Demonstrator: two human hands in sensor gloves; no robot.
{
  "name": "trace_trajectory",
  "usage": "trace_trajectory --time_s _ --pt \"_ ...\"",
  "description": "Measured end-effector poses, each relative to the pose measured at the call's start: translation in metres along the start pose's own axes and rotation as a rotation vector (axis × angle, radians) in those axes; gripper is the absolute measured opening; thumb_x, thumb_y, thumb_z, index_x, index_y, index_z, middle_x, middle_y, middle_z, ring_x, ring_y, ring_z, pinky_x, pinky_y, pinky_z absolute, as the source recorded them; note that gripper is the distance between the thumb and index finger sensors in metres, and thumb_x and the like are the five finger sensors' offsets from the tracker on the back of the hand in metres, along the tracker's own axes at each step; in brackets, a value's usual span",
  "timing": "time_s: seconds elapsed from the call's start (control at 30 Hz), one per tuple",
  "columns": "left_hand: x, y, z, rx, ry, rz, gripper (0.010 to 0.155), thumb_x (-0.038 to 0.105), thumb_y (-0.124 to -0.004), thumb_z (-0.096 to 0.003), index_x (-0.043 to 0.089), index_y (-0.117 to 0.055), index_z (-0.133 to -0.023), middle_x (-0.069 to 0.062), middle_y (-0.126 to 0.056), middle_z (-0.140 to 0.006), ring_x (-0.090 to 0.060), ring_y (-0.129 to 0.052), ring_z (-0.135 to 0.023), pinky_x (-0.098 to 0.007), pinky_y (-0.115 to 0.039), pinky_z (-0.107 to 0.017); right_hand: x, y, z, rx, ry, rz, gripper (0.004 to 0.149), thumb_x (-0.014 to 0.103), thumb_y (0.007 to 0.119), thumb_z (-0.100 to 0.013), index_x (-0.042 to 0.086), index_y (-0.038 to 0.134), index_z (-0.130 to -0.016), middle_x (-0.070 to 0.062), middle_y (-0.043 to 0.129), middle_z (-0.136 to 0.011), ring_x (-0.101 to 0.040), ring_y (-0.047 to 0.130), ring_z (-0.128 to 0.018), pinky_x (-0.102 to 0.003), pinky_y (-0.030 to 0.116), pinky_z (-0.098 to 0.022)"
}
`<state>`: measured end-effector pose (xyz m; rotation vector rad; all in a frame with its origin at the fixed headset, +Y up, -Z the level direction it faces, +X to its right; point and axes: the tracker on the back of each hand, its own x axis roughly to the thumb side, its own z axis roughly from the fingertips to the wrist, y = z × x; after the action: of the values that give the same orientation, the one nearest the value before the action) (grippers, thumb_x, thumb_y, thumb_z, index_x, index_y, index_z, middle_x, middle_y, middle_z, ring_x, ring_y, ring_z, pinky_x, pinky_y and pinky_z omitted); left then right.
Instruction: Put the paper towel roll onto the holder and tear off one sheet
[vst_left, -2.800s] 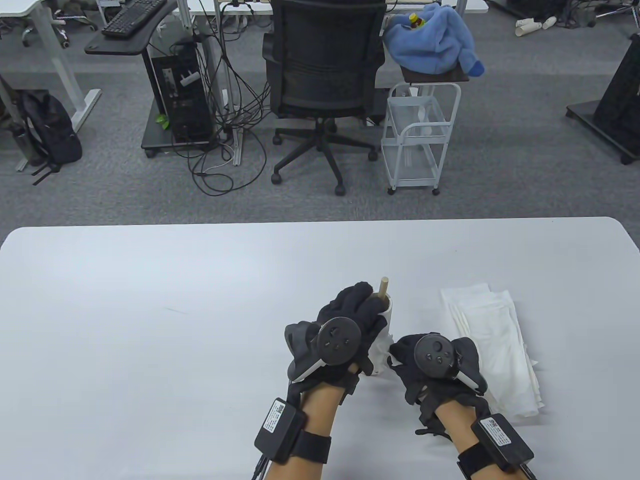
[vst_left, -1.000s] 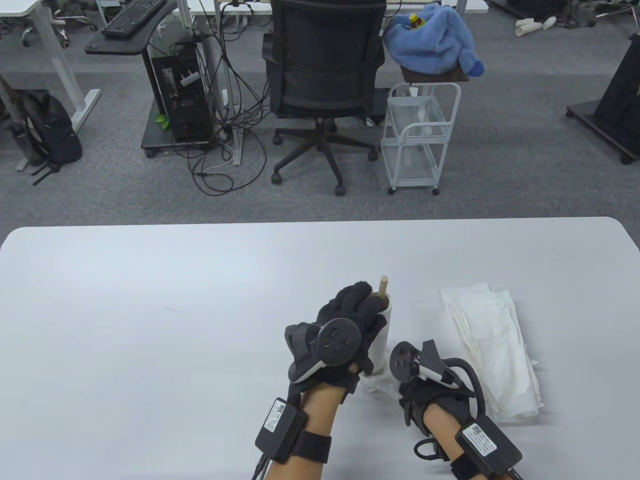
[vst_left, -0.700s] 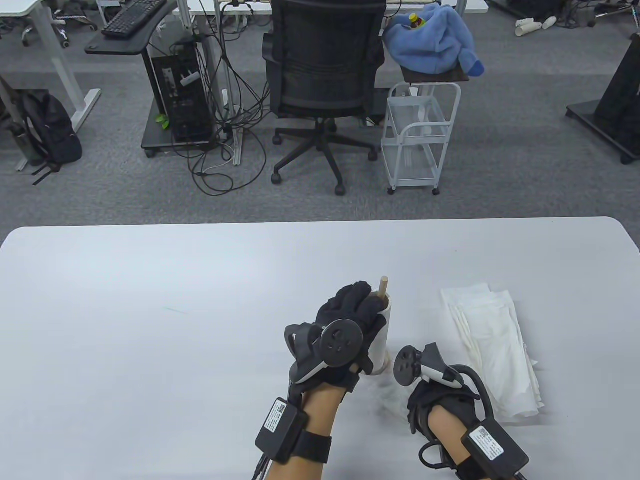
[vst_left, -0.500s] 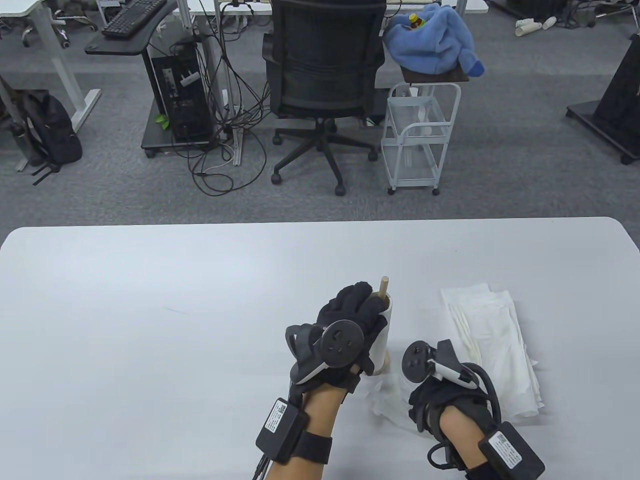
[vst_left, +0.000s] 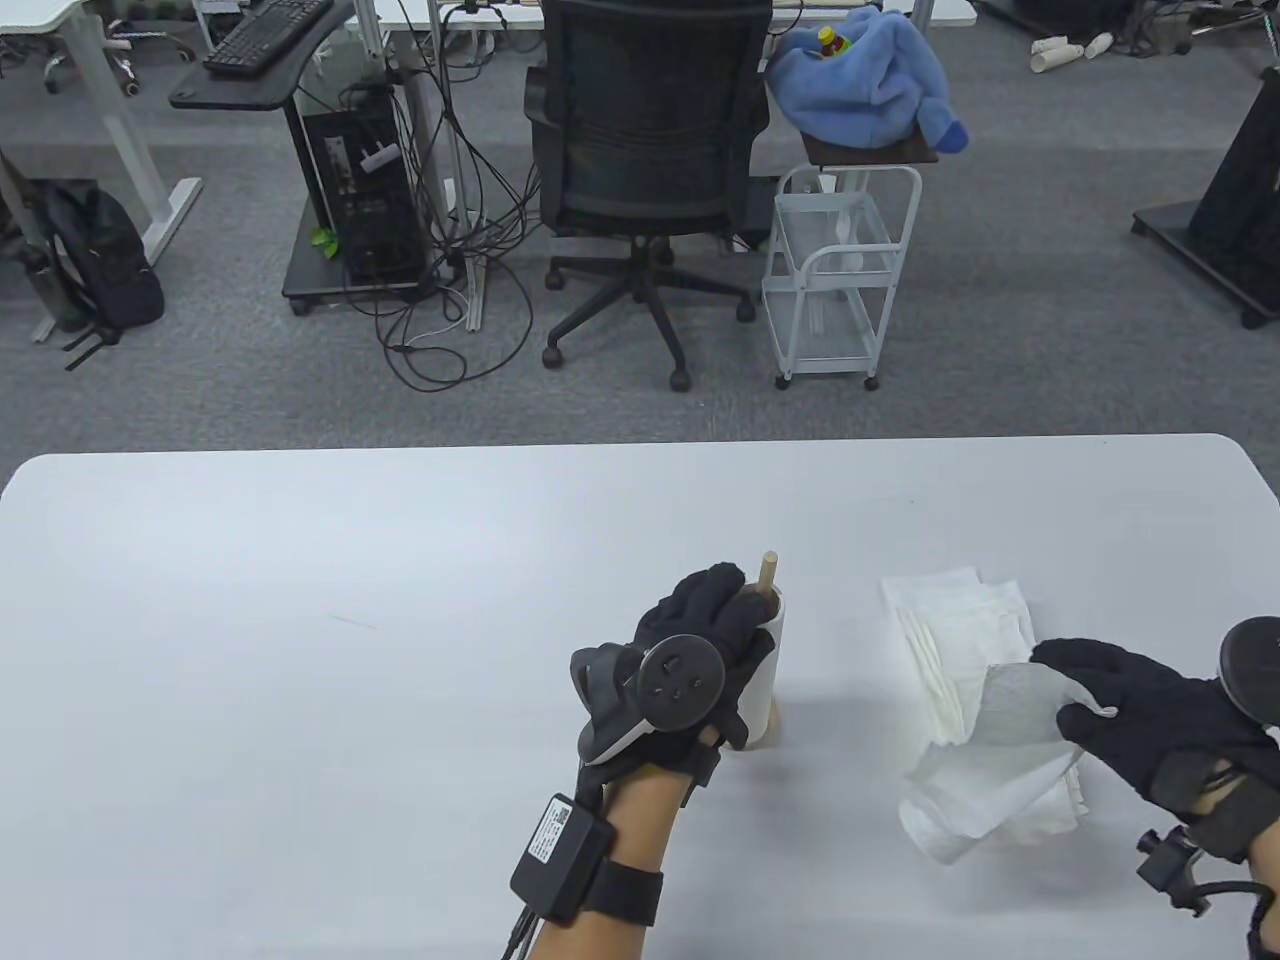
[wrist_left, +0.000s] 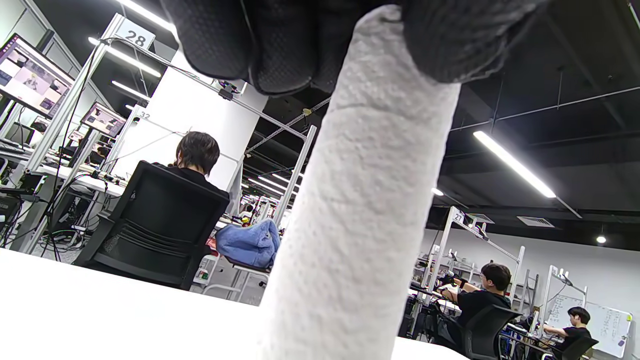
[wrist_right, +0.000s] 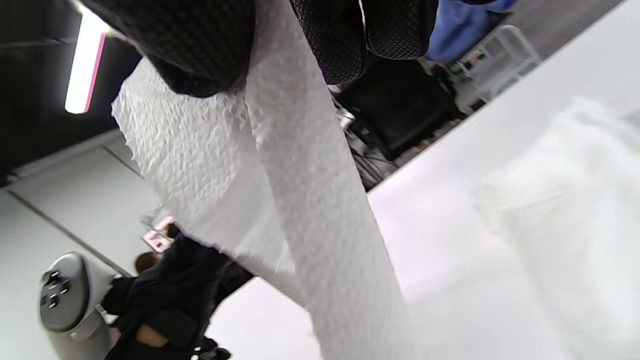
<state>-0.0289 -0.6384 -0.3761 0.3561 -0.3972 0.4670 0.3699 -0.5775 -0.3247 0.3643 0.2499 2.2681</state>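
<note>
Over the table, the paper towel roll (vst_left: 765, 665) stands upright on the holder, whose wooden post (vst_left: 768, 572) pokes out of the top of the core. The left hand (vst_left: 700, 650) is wrapped over the top and near side of the roll, fingers curled round it. To the right of the roll, the right hand (vst_left: 1150, 715) pinches a loose sheet (vst_left: 990, 770) at its upper edge, and the sheet droops over the near end of a pile of flat sheets (vst_left: 960, 630) lying on the table (vst_left: 300, 600). The sheet looks fully parted from the roll. The likeliest slip from here, I judge, is the limp paper dragging across the pile and pulling its top sheets askew as it is laid down. If the left hand lets go carelessly, the light roll and holder could also tip.

From the left wrist, the roll (wrist_left: 360, 225) fills the middle of the view, with gloved fingers (wrist_left: 260, 45) clamped round its top.

From the right wrist, fingers (wrist_right: 200, 45) and thumb pinch the top of the sheet (wrist_right: 280, 200), which hangs in a long fold. This view is blurred, so the pale heap beyond the sheet is probably the pile, though I cannot be sure.
</note>
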Motion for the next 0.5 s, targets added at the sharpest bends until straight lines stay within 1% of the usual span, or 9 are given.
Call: trace_trajectory --time_s 0.07,0.1,0.17,0.27,0.33,0.4,0.5 --pt "0.0 -0.001 0.0 0.002 0.002 0.006 0.044 0.045 -0.074 -0.0463 0.037 -0.076 -0.089 -0.001 -0.065 -0.107 -0.032 -0.073 -0.099 -0.049 -0.068 -0.072 -0.012 -0.01 -0.007 0.115 0.106 0.004 0.037 0.033 0.079 -0.042 0.024 0.091 -0.076 -0.015 0.054 -0.111 -0.046 0.047 -0.103 -0.064 0.036 -0.074" --pt "0.0 0.0 0.0 0.003 0.002 0.009 0.044 0.045 -0.074 -0.0463 0.036 -0.076 -0.089 -0.001 -0.065 -0.107 -0.032 -0.073 -0.099 -0.049 -0.068 -0.072 -0.018 -0.012 -0.014 0.147 0.149 -0.005 0.036 0.033 0.079 -0.042 0.023 0.091 -0.075 -0.015 0.053 -0.111 -0.047 0.046 -0.103 -0.064 0.035 -0.074" --pt "0.0 -0.001 0.0 -0.003 -0.002 0.009 0.044 0.045 -0.074 -0.0464 0.037 -0.076 -0.089 0.0 -0.065 -0.107 -0.032 -0.073 -0.099 -0.049 -0.068 -0.072 -0.031 -0.015 -0.031 0.165 0.227 0.027 0.036 0.032 0.08 -0.042 0.024 0.091 -0.075 -0.014 0.052 -0.112 -0.047 0.043 -0.104 -0.064 0.032 -0.074" --pt "0.0 -0.001 0.0 -0.01 -0.004 0.013 0.043 0.045 -0.074 -0.0463 0.037 -0.077 -0.089 0.0 -0.064 -0.107 -0.032 -0.072 -0.1 -0.049 -0.068 -0.072 -0.057 -0.011 -0.069 0.14 0.343 0.15 0.036 0.033 0.079 -0.042 0.027 0.09 -0.076 -0.012 0.049 -0.113 -0.045 0.038 -0.106 -0.064 0.028 -0.075" --pt "0.0 -0.001 0.0 -0.009 -0.006 0.007 0.043 0.045 -0.074 -0.0464 0.038 -0.076 -0.089 0.0 -0.064 -0.107 -0.032 -0.072 -0.1 -0.049 -0.068 -0.072 -0.075 -0.006 -0.091 0.094 0.383 0.201 0.036 0.032 0.079 -0.043 0.027 0.09 -0.077 -0.012 0.046 -0.113 -0.045 0.036 -0.106 -0.064 0.026 -0.075" --pt "0.0 -0.001 0.0 -0.011 -0.008 0.009 0.043 0.045 -0.074 -0.0467 0.038 -0.076 -0.089 0.0 -0.064 -0.108 -0.032 -0.072 -0.1 -0.049 -0.068 -0.072 -0.091 0.0 -0.109 0.054 0.416 0.269 0.036 0.032 0.078 -0.044 0.028 0.088 -0.078 -0.01 0.043 -0.114 -0.044 0.034 -0.107 -0.064 0.024 -0.075" --pt "-0.001 -0.001 0.0 -0.019 -0.015 0.022 0.043 0.046 -0.073 -0.0472 0.039 -0.075 -0.09 0.002 -0.063 -0.108 -0.031 -0.07 -0.102 -0.05 -0.067 -0.072 -0.113 0.013 -0.129 -0.005 0.421 0.405 0.037 0.034 0.077 -0.044 0.031 0.086 -0.079 -0.009 0.042 -0.114 -0.043 0.034 -0.107 -0.063 0.025 -0.076"
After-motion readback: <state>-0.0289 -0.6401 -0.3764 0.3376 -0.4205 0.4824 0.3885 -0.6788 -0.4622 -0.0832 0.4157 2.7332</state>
